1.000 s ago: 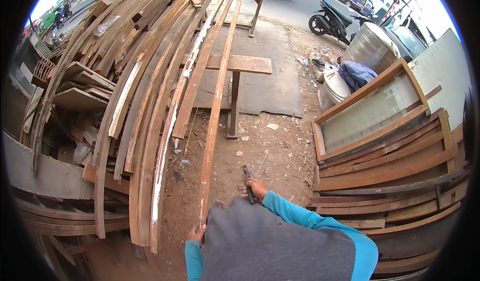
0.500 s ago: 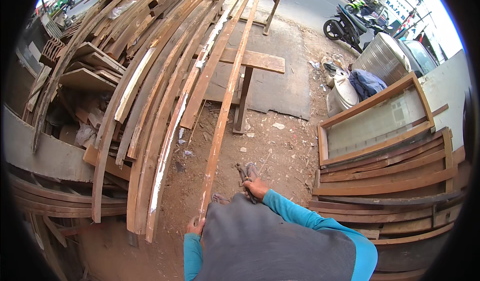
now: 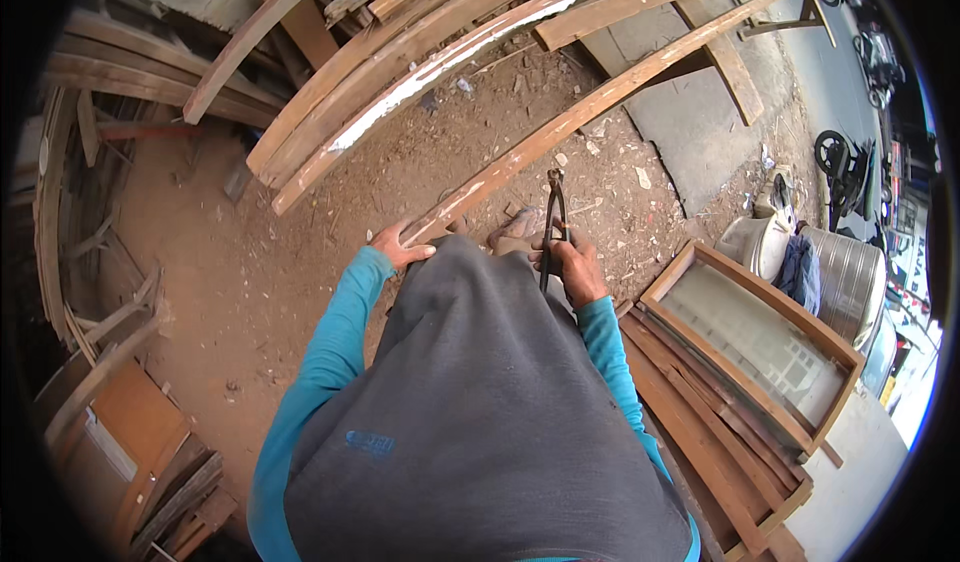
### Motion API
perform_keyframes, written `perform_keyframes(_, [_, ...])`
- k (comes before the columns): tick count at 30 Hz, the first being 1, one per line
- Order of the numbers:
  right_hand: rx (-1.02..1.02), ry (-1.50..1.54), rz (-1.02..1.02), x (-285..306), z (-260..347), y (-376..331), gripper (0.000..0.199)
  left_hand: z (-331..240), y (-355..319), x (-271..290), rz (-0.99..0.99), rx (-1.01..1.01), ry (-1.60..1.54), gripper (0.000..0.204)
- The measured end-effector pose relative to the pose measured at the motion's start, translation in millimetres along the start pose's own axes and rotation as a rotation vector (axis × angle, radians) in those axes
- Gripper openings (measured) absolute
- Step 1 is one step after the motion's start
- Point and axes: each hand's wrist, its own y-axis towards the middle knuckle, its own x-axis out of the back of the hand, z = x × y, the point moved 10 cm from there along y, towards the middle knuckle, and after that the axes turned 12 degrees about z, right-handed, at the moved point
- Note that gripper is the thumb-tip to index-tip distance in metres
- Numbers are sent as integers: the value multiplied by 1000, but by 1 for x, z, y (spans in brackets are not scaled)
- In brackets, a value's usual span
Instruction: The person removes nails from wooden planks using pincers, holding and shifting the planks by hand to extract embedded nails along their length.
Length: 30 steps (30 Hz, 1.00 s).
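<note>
The long brown wooden plank lies slanted over the dirt ground, from the person's lap up toward the top right, where it crosses a grey concrete slab. The left hand rests on its near end, the fingers spread flat on the wood and not closed around it. The right hand is closed around the handles of one pair of dark metal pincers, which stand upright with the head just beside the plank; whether the head touches the wood, I cannot tell. One bare foot shows between the two hands.

Above the plank, a stack of curved brown boards lies; one of them has a white painted edge. To the right, one wooden frame with a glass pane lies on more flat boards. Behind it stand one silver metal drum with a dark blue cloth on it, and one grey bucket. Two motorbikes are parked by the road. At the lower left, one orange-brown panel carries a small white rectangular label.
</note>
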Motion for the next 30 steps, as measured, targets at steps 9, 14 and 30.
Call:
perform_keyframes(9, [-69,-309,218,-19,-10,12,49,51,-9,0,-224,3,82,104])
perform_keyframes(14, [-68,-569,361,-31,-17,14,38,36,-34,1,-182,21,-55,100])
perform_keyframes(30, [-155,-558,315,-107,-64,-13,41,67,-25,0,-81,-249,-434,79])
